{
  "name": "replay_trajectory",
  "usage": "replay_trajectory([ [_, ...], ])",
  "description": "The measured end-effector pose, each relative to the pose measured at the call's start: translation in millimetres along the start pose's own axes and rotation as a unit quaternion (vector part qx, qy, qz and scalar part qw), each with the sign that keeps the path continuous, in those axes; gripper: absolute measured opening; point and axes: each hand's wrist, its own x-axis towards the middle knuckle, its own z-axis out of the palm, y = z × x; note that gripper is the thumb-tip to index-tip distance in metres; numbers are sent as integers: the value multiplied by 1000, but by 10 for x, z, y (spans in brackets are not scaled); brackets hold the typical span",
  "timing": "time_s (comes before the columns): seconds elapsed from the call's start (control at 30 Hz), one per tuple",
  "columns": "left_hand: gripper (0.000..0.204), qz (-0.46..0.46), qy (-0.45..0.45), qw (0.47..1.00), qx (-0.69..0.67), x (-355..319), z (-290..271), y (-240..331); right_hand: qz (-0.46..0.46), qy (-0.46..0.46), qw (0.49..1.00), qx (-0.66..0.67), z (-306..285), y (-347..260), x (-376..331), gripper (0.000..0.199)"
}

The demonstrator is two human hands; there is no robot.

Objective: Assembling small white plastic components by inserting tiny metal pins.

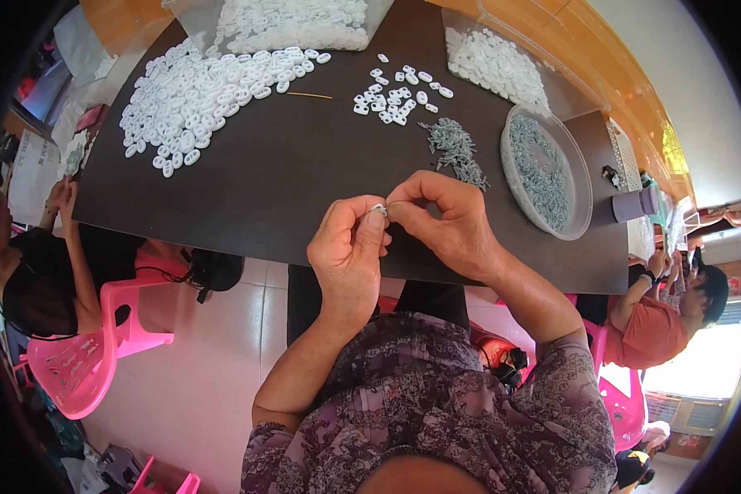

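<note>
Just above the table's near edge, my left hand (pixel 350 251) pinches a small white plastic piece (pixel 379 209) between thumb and forefinger. My right hand (pixel 449 218) meets it from the right, thumb and forefinger pressed together at the piece; whatever lies between those fingertips is too small to make out. Beyond the right hand is a heap of small slender grey pieces (pixel 454 146). Farther off lies a loose group of white pieces (pixel 387 105), some of them oval. A large pile of white oval pieces with holes (pixel 189 99) spreads over the table's left part.
A round clear tub (pixel 510 179) of grey pieces stands at the right of the dark table (pixel 247 189). Two clear bins hold white pieces (pixel 494 66) at the back. A thin yellowish stick (pixel 309 95) lies mid-table. Other people sit left and right, on pink chairs (pixel 82 362).
</note>
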Motion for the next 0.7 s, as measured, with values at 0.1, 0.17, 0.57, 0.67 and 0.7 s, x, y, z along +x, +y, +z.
replay_trajectory([
  [0.1,11,13,9,999,27,-8,16,-14,-16,2,1000,-5,8,17,15,8],
  [0.17,11,17,11,999,37,7,18,-20,-15,0,1000,-9,9,17,29,8],
  [0.57,13,-29,-1,996,-88,159,56,-21,-187,-39,977,-92,-272,86,251,7],
  [0.67,13,-24,8,996,-88,181,38,-14,-107,47,981,-153,-590,141,607,14],
  [0.7,14,-18,13,996,-89,157,38,-2,-132,69,961,-233,-738,312,774,18],
])
